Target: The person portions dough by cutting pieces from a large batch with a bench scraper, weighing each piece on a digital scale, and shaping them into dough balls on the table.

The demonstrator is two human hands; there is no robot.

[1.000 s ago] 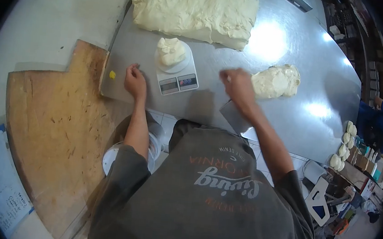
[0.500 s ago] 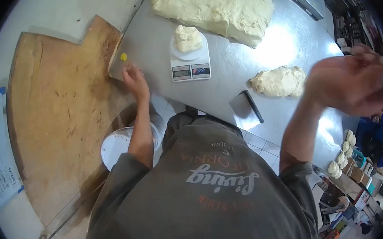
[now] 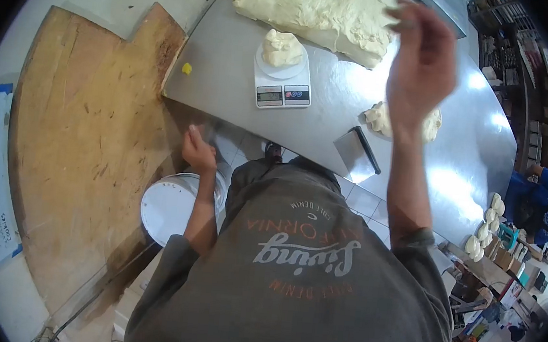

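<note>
A steel table [image 3: 229,84] spreads beneath and around the kitchen scale [image 3: 284,88]. A worn wooden board [image 3: 89,122] stretches to the left of the scale, and a big dough slab [image 3: 314,8] lies just beyond it. A white bucket [image 3: 170,207] stands to its left, nearer the person. Right of the scale, an oblong dough piece [image 3: 378,118] lies partly hidden behind the raised forearm. The right hand [image 3: 424,60] hangs in the air to the scale's right, fingers bent; blur hides whether it grasps anything. The left hand [image 3: 201,150] is left of the scale, just off the table's edge, released and loosely curled. A scraper [image 3: 358,153] rests to the scale's right, toward the person. The dough lump [image 3: 283,48] sits on the scale's round platform.
</note>
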